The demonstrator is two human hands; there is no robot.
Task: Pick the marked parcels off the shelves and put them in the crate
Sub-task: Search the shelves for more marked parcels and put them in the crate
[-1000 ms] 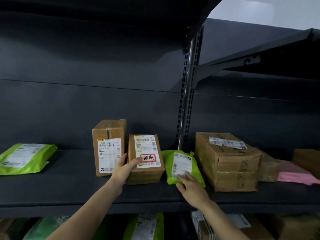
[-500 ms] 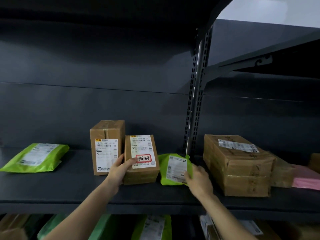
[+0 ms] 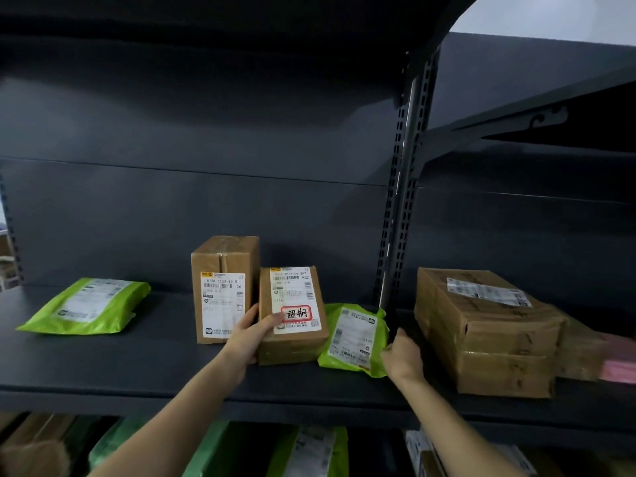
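Note:
A small brown box (image 3: 292, 339) with a white label and a red-framed mark stands on the dark shelf (image 3: 155, 359). My left hand (image 3: 249, 333) grips its left side, thumb on the label next to the red mark. Just right of it a green mailer bag (image 3: 351, 335) leans tilted up, and my right hand (image 3: 402, 358) holds its right edge. No crate is in view.
A taller brown box (image 3: 223, 287) stands left of the marked one. A second green mailer (image 3: 86, 306) lies far left. A large brown carton (image 3: 485, 332) and a pink parcel (image 3: 616, 370) sit right of the upright post (image 3: 399, 215). More parcels fill the shelf below.
My right hand slid from the front of the green mailer to its right edge and tipped it up. My left hand kept its hold on the marked box.

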